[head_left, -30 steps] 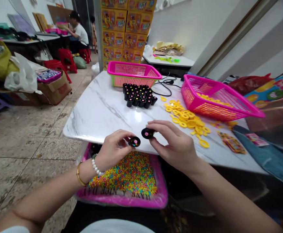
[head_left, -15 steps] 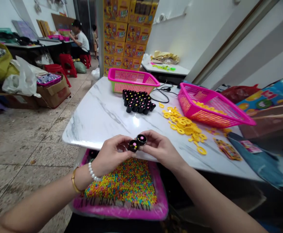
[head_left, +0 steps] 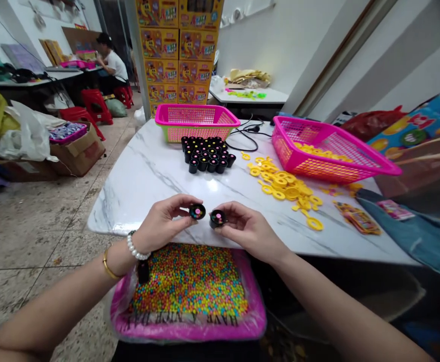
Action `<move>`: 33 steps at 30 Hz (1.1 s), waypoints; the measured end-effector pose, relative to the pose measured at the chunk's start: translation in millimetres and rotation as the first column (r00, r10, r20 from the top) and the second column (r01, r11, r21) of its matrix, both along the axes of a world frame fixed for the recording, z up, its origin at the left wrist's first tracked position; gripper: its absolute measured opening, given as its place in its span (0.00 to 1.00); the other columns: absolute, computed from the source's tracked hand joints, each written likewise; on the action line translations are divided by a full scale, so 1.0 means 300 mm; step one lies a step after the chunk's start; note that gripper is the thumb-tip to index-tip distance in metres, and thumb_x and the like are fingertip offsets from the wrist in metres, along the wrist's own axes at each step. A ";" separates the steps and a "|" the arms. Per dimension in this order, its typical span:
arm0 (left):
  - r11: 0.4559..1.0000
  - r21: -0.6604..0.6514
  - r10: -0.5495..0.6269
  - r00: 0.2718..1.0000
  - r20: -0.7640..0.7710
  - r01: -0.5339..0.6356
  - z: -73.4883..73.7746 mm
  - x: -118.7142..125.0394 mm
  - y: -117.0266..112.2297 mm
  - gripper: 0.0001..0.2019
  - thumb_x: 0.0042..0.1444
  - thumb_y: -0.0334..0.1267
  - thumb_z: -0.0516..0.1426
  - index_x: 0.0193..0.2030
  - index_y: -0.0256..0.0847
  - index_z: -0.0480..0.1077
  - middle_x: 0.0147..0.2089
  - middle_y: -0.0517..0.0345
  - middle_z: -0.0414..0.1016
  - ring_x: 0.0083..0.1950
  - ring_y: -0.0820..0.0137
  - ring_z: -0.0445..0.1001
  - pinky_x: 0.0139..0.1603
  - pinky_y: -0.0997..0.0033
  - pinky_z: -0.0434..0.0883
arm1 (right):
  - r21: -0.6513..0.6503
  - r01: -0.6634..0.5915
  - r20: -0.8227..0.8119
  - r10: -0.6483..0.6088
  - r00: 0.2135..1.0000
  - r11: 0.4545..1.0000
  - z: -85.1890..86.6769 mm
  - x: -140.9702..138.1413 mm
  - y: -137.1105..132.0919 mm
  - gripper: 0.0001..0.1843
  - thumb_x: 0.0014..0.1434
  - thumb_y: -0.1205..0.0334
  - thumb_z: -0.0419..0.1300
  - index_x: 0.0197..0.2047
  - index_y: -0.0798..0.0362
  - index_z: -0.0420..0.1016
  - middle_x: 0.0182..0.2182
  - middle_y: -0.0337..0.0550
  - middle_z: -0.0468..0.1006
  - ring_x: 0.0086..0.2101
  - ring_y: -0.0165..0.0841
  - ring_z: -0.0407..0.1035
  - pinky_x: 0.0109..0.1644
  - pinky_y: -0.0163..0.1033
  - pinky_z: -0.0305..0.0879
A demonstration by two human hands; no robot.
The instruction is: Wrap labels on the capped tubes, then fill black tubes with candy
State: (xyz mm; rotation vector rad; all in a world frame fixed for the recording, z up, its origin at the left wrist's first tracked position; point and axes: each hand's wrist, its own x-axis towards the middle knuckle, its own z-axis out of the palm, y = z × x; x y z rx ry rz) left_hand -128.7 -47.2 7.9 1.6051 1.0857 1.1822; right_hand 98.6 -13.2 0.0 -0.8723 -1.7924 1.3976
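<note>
My left hand (head_left: 163, 223) pinches a small black cup (head_left: 197, 211) with coloured beads inside. My right hand (head_left: 244, 229) grips a second black cup (head_left: 217, 218) just to its right. Both cups are held over the near edge of the white marble table (head_left: 155, 171), a small gap between them. Below my hands a pink tray (head_left: 189, 322) full of small multicoloured beads rests on my lap, with another black cup (head_left: 143, 271) standing at its left side. A cluster of black cups (head_left: 206, 152) stands farther back on the table.
Yellow plastic rings (head_left: 283, 183) lie scattered right of the cups. A pink basket (head_left: 195, 120) sits at the back, another pink basket (head_left: 329, 153) with yellow rings at the right. A black cable (head_left: 248, 136) lies between them. Another person (head_left: 110, 63) sits at a far table. Stacked cartons (head_left: 178, 45) stand behind.
My hands came together with the two cups touching, then drew slightly apart and shifted left. The view tilted down a little.
</note>
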 end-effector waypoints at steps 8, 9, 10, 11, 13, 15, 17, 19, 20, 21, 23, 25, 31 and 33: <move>0.985 0.172 0.021 0.995 -0.101 -0.004 0.029 -0.094 0.257 0.15 0.53 0.34 0.63 0.48 0.38 0.75 0.48 0.49 0.81 0.48 0.67 0.79 0.52 0.63 0.77 | 0.309 -0.310 0.192 0.260 0.946 0.899 0.036 -0.100 0.259 0.09 0.56 0.62 0.64 0.42 0.50 0.77 0.39 0.40 0.82 0.40 0.31 0.76 0.50 0.43 0.75; 0.984 0.176 0.030 0.995 -0.100 -0.011 0.027 -0.104 0.273 0.15 0.53 0.34 0.62 0.48 0.37 0.75 0.47 0.49 0.81 0.47 0.67 0.79 0.51 0.64 0.77 | 0.316 -0.300 0.183 0.252 0.950 0.900 0.028 -0.113 0.289 0.10 0.56 0.61 0.64 0.43 0.50 0.77 0.39 0.40 0.82 0.39 0.31 0.76 0.49 0.42 0.75; 0.985 0.172 0.033 0.993 -0.111 -0.014 0.023 -0.114 0.283 0.14 0.53 0.34 0.62 0.48 0.37 0.75 0.46 0.49 0.81 0.46 0.67 0.79 0.50 0.64 0.77 | 0.313 -0.276 0.169 0.232 0.958 0.909 0.016 -0.124 0.313 0.11 0.56 0.61 0.65 0.43 0.51 0.77 0.38 0.41 0.82 0.39 0.31 0.76 0.48 0.42 0.75; 0.986 0.164 0.032 0.990 -0.135 -0.009 0.020 -0.124 0.286 0.14 0.53 0.34 0.62 0.48 0.37 0.75 0.46 0.49 0.80 0.46 0.67 0.79 0.49 0.64 0.77 | 0.306 -0.242 0.156 0.202 0.967 0.921 0.003 -0.132 0.330 0.11 0.56 0.60 0.65 0.43 0.52 0.77 0.37 0.42 0.82 0.38 0.32 0.76 0.47 0.42 0.75; 0.989 0.145 0.022 0.978 -0.207 0.008 0.018 -0.139 0.282 0.14 0.53 0.33 0.62 0.47 0.37 0.75 0.45 0.49 0.80 0.45 0.67 0.78 0.47 0.65 0.77 | 0.307 -0.178 0.156 0.135 0.979 0.935 -0.020 -0.141 0.342 0.11 0.56 0.60 0.65 0.43 0.53 0.77 0.36 0.42 0.82 0.36 0.32 0.76 0.44 0.41 0.75; 0.991 0.128 0.010 0.964 -0.266 0.025 0.022 -0.147 0.274 0.14 0.54 0.32 0.62 0.48 0.38 0.75 0.46 0.49 0.79 0.45 0.67 0.78 0.47 0.65 0.77 | 0.341 -0.152 0.186 0.092 0.978 0.928 -0.030 -0.140 0.337 0.10 0.56 0.62 0.65 0.42 0.52 0.77 0.36 0.42 0.82 0.35 0.32 0.76 0.43 0.40 0.75; 0.994 0.106 0.009 0.960 -0.279 0.021 0.030 -0.148 0.272 0.13 0.54 0.32 0.62 0.48 0.38 0.75 0.45 0.49 0.78 0.45 0.67 0.77 0.46 0.66 0.77 | 0.370 -0.140 0.207 0.065 0.976 0.918 -0.028 -0.133 0.329 0.09 0.57 0.63 0.65 0.42 0.51 0.77 0.36 0.42 0.82 0.35 0.32 0.76 0.42 0.39 0.74; 0.997 0.075 0.007 0.961 -0.278 0.015 0.036 -0.142 0.276 0.13 0.55 0.32 0.62 0.48 0.39 0.75 0.45 0.50 0.78 0.46 0.67 0.77 0.46 0.67 0.76 | 0.368 -0.119 0.214 0.041 0.976 0.922 -0.023 -0.124 0.326 0.08 0.57 0.63 0.65 0.42 0.51 0.76 0.35 0.41 0.82 0.34 0.32 0.76 0.41 0.38 0.74; 0.998 0.061 0.002 0.960 -0.278 0.015 0.037 -0.139 0.279 0.13 0.55 0.32 0.62 0.48 0.39 0.75 0.44 0.50 0.78 0.46 0.67 0.77 0.46 0.67 0.76 | 0.358 -0.109 0.215 0.032 0.976 0.927 -0.022 -0.120 0.326 0.08 0.58 0.63 0.64 0.42 0.51 0.76 0.35 0.41 0.82 0.34 0.32 0.76 0.40 0.37 0.74; 0.998 0.050 -0.008 0.960 -0.281 0.023 0.037 -0.135 0.282 0.13 0.56 0.32 0.62 0.48 0.39 0.75 0.44 0.50 0.77 0.46 0.67 0.77 0.46 0.67 0.76 | 0.350 -0.102 0.214 0.027 0.976 0.931 -0.022 -0.116 0.328 0.08 0.58 0.64 0.64 0.43 0.51 0.76 0.35 0.41 0.82 0.34 0.32 0.77 0.40 0.37 0.75; 0.998 0.035 -0.042 0.956 -0.289 0.054 0.035 -0.128 0.286 0.13 0.56 0.32 0.62 0.49 0.40 0.74 0.45 0.51 0.78 0.46 0.67 0.77 0.46 0.67 0.76 | 0.343 -0.092 0.206 0.020 0.978 0.935 -0.026 -0.110 0.331 0.12 0.58 0.65 0.64 0.46 0.50 0.75 0.37 0.41 0.82 0.35 0.32 0.77 0.41 0.37 0.75; 0.995 0.038 -0.074 0.948 -0.309 0.090 0.032 -0.122 0.289 0.15 0.56 0.30 0.60 0.50 0.41 0.74 0.45 0.52 0.79 0.46 0.67 0.77 0.46 0.68 0.75 | 0.372 -0.091 0.209 0.012 0.978 0.924 -0.029 -0.106 0.334 0.16 0.58 0.66 0.63 0.51 0.49 0.74 0.40 0.42 0.83 0.37 0.33 0.78 0.43 0.38 0.76; 0.991 0.066 -0.083 0.928 -0.362 0.115 0.033 -0.123 0.294 0.17 0.55 0.25 0.59 0.51 0.42 0.75 0.45 0.54 0.79 0.46 0.68 0.77 0.46 0.69 0.75 | 0.471 -0.148 0.226 0.043 0.973 0.870 -0.026 -0.098 0.339 0.15 0.59 0.69 0.61 0.49 0.46 0.77 0.42 0.41 0.83 0.42 0.36 0.77 0.47 0.41 0.75; 0.988 0.076 -0.097 0.925 -0.367 0.134 0.041 -0.128 0.289 0.16 0.56 0.26 0.59 0.51 0.43 0.75 0.45 0.52 0.79 0.47 0.67 0.77 0.47 0.67 0.75 | 0.448 -0.089 0.205 -0.005 0.979 0.890 -0.028 -0.098 0.340 0.13 0.59 0.67 0.62 0.48 0.46 0.77 0.41 0.42 0.83 0.41 0.37 0.77 0.46 0.42 0.75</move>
